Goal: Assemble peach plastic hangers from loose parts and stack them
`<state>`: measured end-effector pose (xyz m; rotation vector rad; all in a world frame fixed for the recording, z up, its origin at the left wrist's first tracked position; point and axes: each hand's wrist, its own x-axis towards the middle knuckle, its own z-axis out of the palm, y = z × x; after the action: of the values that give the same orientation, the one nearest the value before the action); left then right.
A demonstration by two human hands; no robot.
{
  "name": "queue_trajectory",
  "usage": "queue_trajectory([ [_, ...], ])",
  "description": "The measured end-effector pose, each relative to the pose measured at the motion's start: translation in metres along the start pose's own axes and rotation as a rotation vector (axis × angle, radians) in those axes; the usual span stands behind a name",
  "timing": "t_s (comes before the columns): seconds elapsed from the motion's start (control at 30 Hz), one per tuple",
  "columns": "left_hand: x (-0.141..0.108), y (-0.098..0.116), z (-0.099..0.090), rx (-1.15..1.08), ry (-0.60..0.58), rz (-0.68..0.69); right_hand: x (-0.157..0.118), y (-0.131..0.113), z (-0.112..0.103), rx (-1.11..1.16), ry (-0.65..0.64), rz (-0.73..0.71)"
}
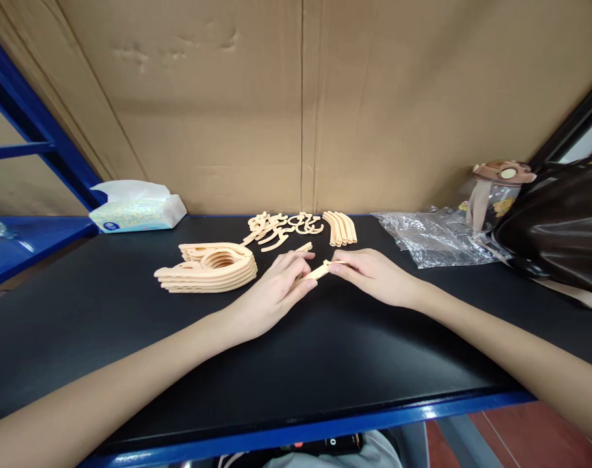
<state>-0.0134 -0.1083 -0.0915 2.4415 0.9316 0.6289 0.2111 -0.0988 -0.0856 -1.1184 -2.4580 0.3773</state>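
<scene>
My left hand point(279, 286) is closed around a beige plastic hanger part point(318, 272), whose light end sticks out toward the right. Another beige tip point(304, 247) shows just beyond my left fingers; whether it belongs to the same part is hidden. The fingers of my right hand point(376, 276) pinch at the right end of the hanger part, where a thin beige piece lies partly covered by them. To the left of my hands rests a stack of folded beige plastic hangers point(227, 281), several high.
Behind my hands lie a loose pile of beige hanger hooks point(271, 229) and a row of curved hanger arms point(339, 229). A tissue pack point(140, 211) stands back left. Clear plastic wrap point(422, 237), a bottle point(500, 195) and a dark bag point(559, 227) occupy the right side.
</scene>
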Motion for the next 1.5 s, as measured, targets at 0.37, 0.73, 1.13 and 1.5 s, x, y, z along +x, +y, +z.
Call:
queue_trajectory([
  [0.37, 0.0, 0.0, 0.001, 0.016, 0.008, 0.02, -0.002, -0.002, 0.003, -0.235, 0.012, -0.01],
  [0.73, -0.001, -0.003, 0.001, 0.004, -0.01, 0.049, -0.003, -0.001, 0.002, -0.514, 0.146, -0.208],
  [1.13, 0.002, -0.003, -0.001, -0.042, -0.102, 0.062, -0.003, 0.002, -0.004, -0.311, 0.015, -0.287],
  [1.5, 0.004, -0.006, 0.008, -0.043, 0.032, -0.02, -0.003, 0.008, 0.002, -0.077, 0.002, -0.305],
])
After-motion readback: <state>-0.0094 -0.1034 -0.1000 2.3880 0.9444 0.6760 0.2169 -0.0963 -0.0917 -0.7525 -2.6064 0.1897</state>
